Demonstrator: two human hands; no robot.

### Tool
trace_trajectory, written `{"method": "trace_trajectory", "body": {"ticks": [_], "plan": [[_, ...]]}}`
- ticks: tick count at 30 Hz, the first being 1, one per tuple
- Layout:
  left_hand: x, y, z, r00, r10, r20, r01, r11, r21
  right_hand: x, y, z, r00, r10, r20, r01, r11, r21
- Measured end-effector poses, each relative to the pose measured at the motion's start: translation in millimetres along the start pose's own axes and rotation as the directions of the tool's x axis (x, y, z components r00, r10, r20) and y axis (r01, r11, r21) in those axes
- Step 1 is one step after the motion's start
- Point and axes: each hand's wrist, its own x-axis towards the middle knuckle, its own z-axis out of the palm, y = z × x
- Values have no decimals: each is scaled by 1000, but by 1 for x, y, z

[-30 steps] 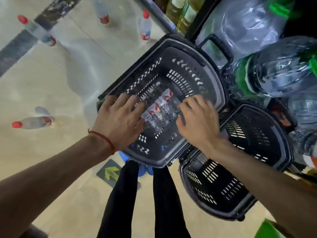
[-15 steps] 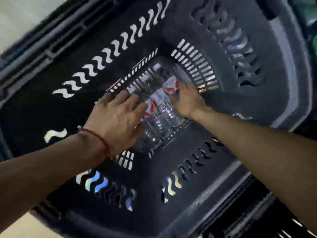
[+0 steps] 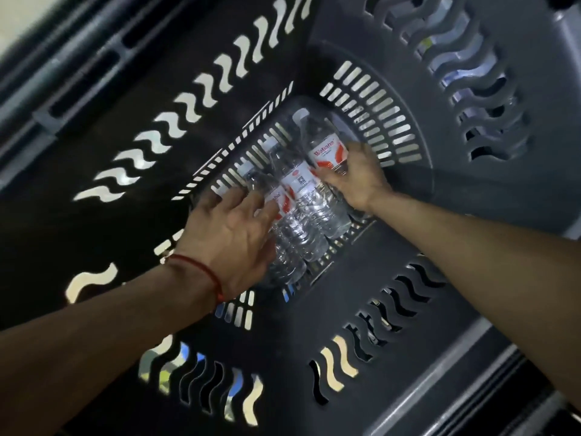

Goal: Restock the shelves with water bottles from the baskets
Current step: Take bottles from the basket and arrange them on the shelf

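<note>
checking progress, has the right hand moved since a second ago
Yes. The right hand went from the basket rim down to its floor, onto the rightmost bottle.

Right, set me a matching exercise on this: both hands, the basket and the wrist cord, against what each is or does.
1 left hand
2 right hand
3 basket
4 cord

A red, round the left wrist
B dark plastic, slotted walls
C grips the right bottle at its label
D grips the left bottle

Pairs: 1-D, 2-C, 3-B, 4-A

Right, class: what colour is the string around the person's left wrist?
Red. The string shows best in the head view, the only one.
</note>
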Motion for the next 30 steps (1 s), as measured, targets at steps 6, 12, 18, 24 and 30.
{"method": "trace_trajectory", "body": {"ticks": [6,12,18,24,30], "plan": [[-11,10,-14,994,-76,76,83,992,-93,-36,-17,-27,993,-53,108,56,998,-27],[-2,13,14,839,-361,407,530,712,-460,-68,-22,-41,962,-104,254,86,993,78],[30,17,68,574,-496,651,674,-165,-720,-77,-23,-29,938,-160,308,116,981,157],[53,24,100,525,-555,645,504,-407,-762,-66,-17,-23,928,-173,330,111,974,199],[47,25,116,519,-643,562,451,-352,-820,-64,-20,-21,928,-195,317,148,975,165]]}}
